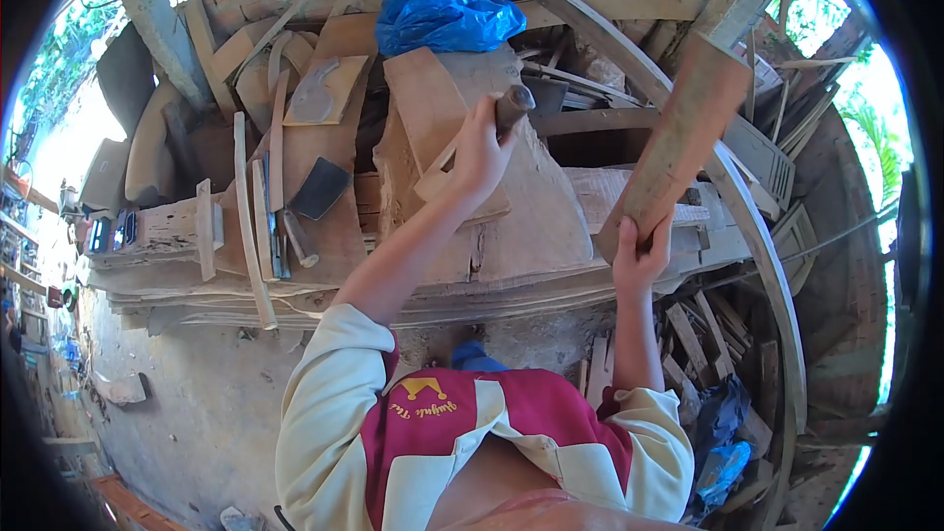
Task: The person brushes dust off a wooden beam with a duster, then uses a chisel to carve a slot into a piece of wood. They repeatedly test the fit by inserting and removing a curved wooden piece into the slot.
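Observation:
My left hand [482, 152] is closed around a dark cylindrical tool handle [513, 106] with a rounded end, raised over the workbench. The rest of this tool is hidden or hard to make out. On the other side, my right hand [641, 251] grips the lower end of a long wooden board [678, 128], which slants up and to the right. Beneath my left hand lie flat pieces of wood [428, 103] and a wide pale slab [536, 202].
A blue plastic bag [447, 15] rests at the back. To the left are a dark rectangular block [320, 188], a hammer-like tool [300, 241] and thin wooden strips [251, 226]. A long curved beam [757, 226] arcs along the right, near scrap wood [703, 334] on the floor.

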Demonstrator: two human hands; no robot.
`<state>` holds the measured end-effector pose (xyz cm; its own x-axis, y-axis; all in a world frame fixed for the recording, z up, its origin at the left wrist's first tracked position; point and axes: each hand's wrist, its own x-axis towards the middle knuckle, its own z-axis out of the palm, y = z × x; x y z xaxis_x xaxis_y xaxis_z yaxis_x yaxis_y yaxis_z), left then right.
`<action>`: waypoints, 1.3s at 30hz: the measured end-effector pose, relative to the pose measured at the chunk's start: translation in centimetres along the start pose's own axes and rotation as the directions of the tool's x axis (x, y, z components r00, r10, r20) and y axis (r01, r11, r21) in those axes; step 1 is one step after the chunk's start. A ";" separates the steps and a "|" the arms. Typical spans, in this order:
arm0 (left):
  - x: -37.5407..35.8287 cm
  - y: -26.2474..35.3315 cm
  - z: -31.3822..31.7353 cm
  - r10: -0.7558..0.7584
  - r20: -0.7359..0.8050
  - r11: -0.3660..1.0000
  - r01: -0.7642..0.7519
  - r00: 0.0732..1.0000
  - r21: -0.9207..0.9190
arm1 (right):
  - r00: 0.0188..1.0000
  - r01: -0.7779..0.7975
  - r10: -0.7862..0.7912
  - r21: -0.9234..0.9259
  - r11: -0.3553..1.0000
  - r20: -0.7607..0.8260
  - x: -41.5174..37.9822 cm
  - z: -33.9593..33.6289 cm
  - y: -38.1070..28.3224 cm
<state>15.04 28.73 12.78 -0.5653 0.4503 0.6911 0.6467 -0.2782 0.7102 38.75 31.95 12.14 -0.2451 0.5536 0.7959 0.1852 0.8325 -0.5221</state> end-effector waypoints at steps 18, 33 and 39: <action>-1.6 -0.2 0.5 0.031 0.155 0.994 -0.048 0.987 0.103 | 0.934 0.013 0.092 -0.290 0.957 0.346 1.8 -2.7 -5.2; -2.8 -0.3 0.0 0.010 0.188 0.993 -0.032 0.982 0.114 | 0.995 -0.100 0.095 -0.156 0.983 -0.035 0.8 -3.2 -4.1; -1.8 0.2 -1.3 0.018 0.167 0.993 -0.036 0.986 0.108 | 0.948 -0.316 0.316 -0.006 0.949 0.037 -0.2 -2.7 -2.8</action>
<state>15.55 26.76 11.83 -0.4602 0.5808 0.6715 0.7183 -0.2008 0.6661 40.86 29.46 14.25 -0.2088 0.7884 0.5786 0.2584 0.6151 -0.7449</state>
